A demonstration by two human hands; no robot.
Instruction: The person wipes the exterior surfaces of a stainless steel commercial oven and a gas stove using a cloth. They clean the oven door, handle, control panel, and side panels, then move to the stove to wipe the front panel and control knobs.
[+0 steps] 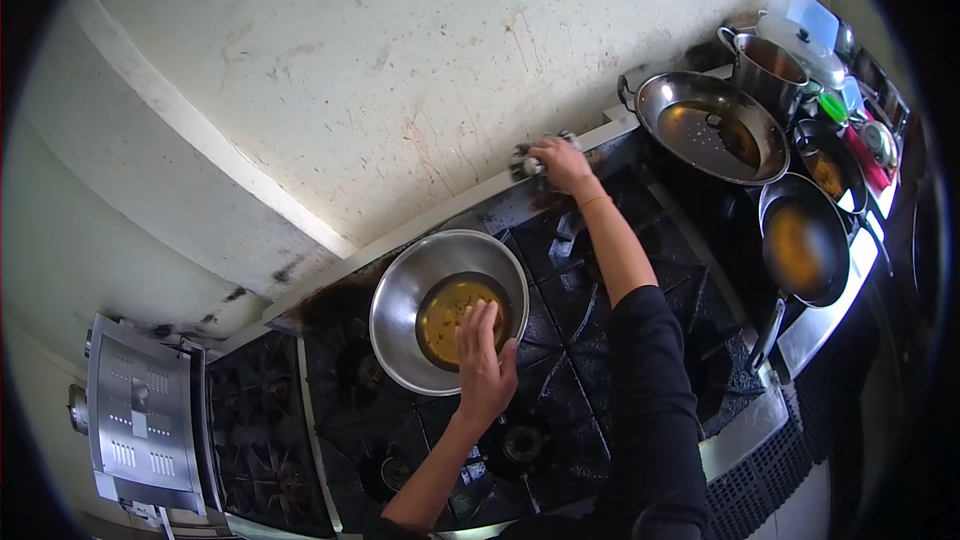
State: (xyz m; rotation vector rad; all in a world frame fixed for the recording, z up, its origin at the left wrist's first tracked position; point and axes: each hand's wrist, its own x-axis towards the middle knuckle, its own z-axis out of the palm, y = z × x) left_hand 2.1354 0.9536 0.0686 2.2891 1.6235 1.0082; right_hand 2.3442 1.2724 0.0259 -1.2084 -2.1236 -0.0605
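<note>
My right hand [561,162] is closed on a black-and-white cloth [527,164], pressed to the ledge behind the gas range, near the wall. My left hand [484,360] is over the near right side of a steel bowl [397,315], fingers extended and nothing seen in them; whether it touches the rim cannot be told. Yellowish oil [446,315] with dark bits lies in the bowl. The bowl sits on the black grates of the range [555,375]. Part of the bowl's near rim is hidden by my left hand.
At the right stand a large two-handled pan [769,139] with oily liquid, a steel pot [757,82], and two frying pans [832,270] [851,157] with brownish food. A plastic lid [810,56] leans behind. At far left is a metal appliance [142,412]. A stained wall [450,75] borders the range.
</note>
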